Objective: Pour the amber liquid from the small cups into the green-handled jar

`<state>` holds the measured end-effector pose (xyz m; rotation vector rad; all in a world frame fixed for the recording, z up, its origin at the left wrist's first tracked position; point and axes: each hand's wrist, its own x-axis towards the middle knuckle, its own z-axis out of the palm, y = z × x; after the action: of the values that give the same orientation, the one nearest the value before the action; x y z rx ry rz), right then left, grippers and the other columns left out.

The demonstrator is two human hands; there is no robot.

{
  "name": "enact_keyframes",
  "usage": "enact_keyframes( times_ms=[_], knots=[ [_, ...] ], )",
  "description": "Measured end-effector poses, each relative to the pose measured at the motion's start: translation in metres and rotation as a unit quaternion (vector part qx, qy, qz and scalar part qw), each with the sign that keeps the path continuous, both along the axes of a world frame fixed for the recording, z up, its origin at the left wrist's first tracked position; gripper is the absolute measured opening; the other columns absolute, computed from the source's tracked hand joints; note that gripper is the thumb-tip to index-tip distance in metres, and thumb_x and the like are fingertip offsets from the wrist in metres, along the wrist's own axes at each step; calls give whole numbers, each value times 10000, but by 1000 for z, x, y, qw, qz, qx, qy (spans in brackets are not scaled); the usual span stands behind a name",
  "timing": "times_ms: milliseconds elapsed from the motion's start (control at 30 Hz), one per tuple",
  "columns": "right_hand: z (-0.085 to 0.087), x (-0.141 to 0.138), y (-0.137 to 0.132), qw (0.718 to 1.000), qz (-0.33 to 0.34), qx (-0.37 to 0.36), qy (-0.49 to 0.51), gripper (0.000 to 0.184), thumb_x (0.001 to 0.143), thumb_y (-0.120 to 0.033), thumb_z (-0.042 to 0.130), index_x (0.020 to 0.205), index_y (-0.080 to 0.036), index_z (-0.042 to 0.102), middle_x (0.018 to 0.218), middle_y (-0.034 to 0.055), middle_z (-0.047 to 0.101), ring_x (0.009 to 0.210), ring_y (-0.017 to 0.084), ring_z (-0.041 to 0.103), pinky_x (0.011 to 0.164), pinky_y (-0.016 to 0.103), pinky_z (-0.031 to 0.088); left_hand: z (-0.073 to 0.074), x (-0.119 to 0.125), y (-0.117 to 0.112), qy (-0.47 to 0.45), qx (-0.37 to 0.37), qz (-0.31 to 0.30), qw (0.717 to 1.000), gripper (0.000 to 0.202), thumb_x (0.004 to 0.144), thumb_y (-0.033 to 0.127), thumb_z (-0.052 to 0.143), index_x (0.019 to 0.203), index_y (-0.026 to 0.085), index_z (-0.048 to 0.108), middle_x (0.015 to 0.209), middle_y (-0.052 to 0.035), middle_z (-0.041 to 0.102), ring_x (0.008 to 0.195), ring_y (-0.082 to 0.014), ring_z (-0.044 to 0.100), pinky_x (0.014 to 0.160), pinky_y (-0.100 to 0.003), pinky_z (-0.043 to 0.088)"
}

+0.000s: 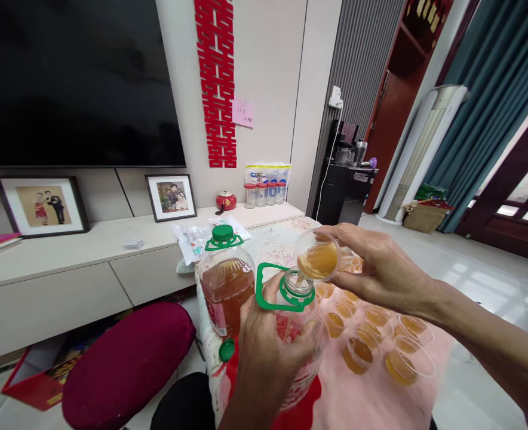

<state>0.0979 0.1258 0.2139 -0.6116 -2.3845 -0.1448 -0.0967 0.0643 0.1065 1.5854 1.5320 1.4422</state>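
Observation:
My left hand [268, 346] grips the shoulder of a large clear bottle [302, 352] with a green handle ring and an open neck [298, 285]. My right hand [375, 269] holds a small clear plastic cup [320, 257] of amber liquid, tipped over the bottle's mouth; liquid runs into the neck. A second large bottle [226, 280], capped green and half full of amber liquid, stands just left. Several small cups [371, 334] of amber liquid sit on the pink-covered table [362, 400] to the right. A loose green cap [227, 350] lies by the bottles.
A low white TV cabinet [89, 263] with framed photos, small jars [264, 194] and a red pot runs along the wall under a big screen. A maroon cushion [125, 364] and a red box [35, 382] lie on the floor at left. Open tiled floor lies right.

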Motion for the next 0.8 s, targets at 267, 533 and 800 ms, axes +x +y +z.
enact_keyframes(
  times_ms=[267, 533, 800],
  knots=[
    [3, 0, 0, 1000, -4, -1, -10, 306, 1077, -233, 642, 1359, -127, 593, 1259, 53, 640, 1133, 176, 638, 931, 270, 501, -13, -7, 8, 28, -5, -10, 1000, 800, 714, 365, 732, 1487, 264, 553, 1576, -107, 575, 1336, -319, 619, 1223, -569, 470],
    [8, 0, -4, 1000, -14, -7, -23, 334, 1082, -242, 632, 1378, -89, 609, 1288, 61, 626, 1156, 179, 628, 902, 268, 511, -2, -2, 1, 15, 2, 1, 1000, 561, 771, 404, 682, 1319, 284, 670, 1390, -45, 707, 1340, -293, 601, 1256, -555, 416],
    [8, 0, -2, 999, -14, 16, -50, 338, 1115, -286, 609, 1402, -107, 583, 1274, 81, 618, 1126, 218, 625, 914, 327, 504, -12, -9, 8, 46, 8, -20, 999, 620, 764, 407, 717, 1360, 252, 648, 1460, -89, 674, 1353, -305, 616, 1253, -579, 429]
  ],
)
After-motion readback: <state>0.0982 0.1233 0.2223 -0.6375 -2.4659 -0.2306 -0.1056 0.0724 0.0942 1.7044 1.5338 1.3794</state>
